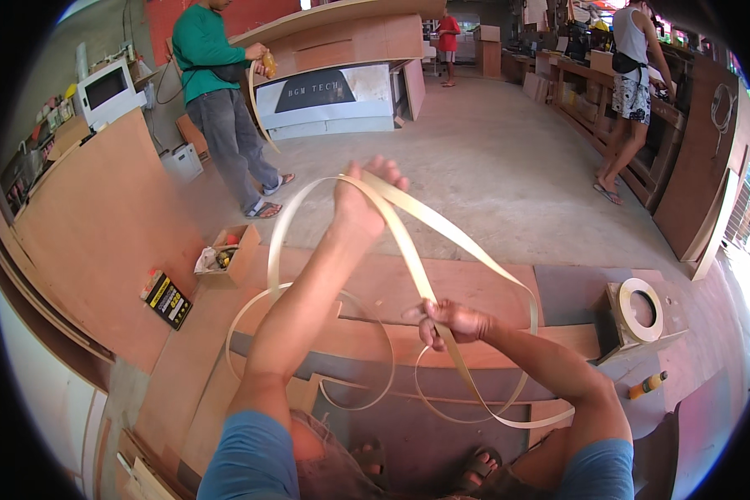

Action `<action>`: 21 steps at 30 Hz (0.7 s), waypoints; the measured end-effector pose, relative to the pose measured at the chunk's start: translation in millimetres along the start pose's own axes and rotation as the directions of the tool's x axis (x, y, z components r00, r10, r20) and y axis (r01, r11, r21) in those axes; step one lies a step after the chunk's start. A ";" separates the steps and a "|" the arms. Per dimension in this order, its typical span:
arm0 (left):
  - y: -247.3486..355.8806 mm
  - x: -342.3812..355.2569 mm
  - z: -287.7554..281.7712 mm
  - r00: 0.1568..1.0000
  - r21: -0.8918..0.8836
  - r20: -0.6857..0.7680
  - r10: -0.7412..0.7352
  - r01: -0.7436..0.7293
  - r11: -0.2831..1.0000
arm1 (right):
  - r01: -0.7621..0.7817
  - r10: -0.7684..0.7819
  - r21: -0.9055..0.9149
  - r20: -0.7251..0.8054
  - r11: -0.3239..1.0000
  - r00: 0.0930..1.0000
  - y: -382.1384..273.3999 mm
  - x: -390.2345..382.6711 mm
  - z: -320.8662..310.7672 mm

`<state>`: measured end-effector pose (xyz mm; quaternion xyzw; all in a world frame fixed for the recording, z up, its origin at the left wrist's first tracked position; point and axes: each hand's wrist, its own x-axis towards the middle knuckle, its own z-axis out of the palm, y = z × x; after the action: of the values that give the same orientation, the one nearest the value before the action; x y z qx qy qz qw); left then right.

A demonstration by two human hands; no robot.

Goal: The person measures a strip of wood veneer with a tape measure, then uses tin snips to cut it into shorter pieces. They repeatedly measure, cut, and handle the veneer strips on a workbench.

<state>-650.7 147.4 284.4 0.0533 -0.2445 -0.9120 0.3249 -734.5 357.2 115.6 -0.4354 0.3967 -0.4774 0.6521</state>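
Observation:
A long, thin, cream strip of edge banding (465,242) hangs in wide loops before me. My left hand (365,197) is raised at arm's length, slightly blurred, its fingers closed round the strip at the top of the loops. Lower and to the right, my right hand (456,322) pinches the same strip between thumb and fingers. From there the band runs down toward my lap, and thinner-looking loops curl on both sides. Part of the strip is hidden behind my left forearm.
Wooden boards (475,342) lie in front of my feet. A roll of cream banding (641,310) leans at the right, near an orange bottle (647,384). A cardboard box (240,260) stands left. One person (212,92) holds a strip ahead; another (633,83) works at a right-hand bench.

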 end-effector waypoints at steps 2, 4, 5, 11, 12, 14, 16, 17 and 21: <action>8.3 0.3 1.1 0.996 0.086 -0.022 0.091 -0.088 0.992 | -0.073 0.074 0.088 -0.012 0.993 0.997 22.6 -12.6 -4.7; 11.1 1.9 2.6 0.984 0.101 -0.144 0.101 -0.087 0.991 | -0.158 0.164 0.186 -0.015 0.970 0.986 33.2 -23.0 -9.7; 11.0 2.5 2.5 0.980 0.110 -0.183 0.080 -0.060 0.992 | -0.143 0.144 0.180 0.007 0.973 0.990 35.0 -25.7 -11.6; 5.4 5.3 -4.2 0.971 0.116 -0.235 0.045 -0.018 0.993 | -0.148 0.140 -0.041 -0.165 0.988 0.976 26.1 -27.1 7.4; 1.9 4.3 -6.1 0.961 0.145 -0.256 0.102 -0.066 0.987 | -0.132 0.082 -0.215 -0.226 0.968 0.971 22.3 -25.3 14.5; -4.2 0.2 -9.8 0.983 0.245 -0.151 0.101 -0.061 0.968 | -0.246 0.076 -0.635 -0.283 0.732 0.956 5.2 -27.2 22.4; -12.6 -6.4 -11.0 0.995 0.325 -0.037 0.092 -0.075 0.943 | -0.400 0.168 -0.904 -0.376 0.148 0.911 -27.2 -29.9 20.6; -16.6 -11.3 -11.4 0.997 0.361 0.026 0.077 -0.081 0.929 | -0.233 0.014 -0.934 -0.238 0.270 0.971 -48.4 -31.9 17.4; -40.6 -35.7 -4.8 0.970 0.498 0.243 -0.002 -0.123 0.858 | -0.112 -0.457 -0.640 -0.649 0.760 0.608 -121.2 -21.5 19.3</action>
<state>-644.5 194.7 258.4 0.0209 -0.5150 -0.8040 0.2965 -755.0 361.6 238.4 -0.4140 0.7240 -0.5218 0.1793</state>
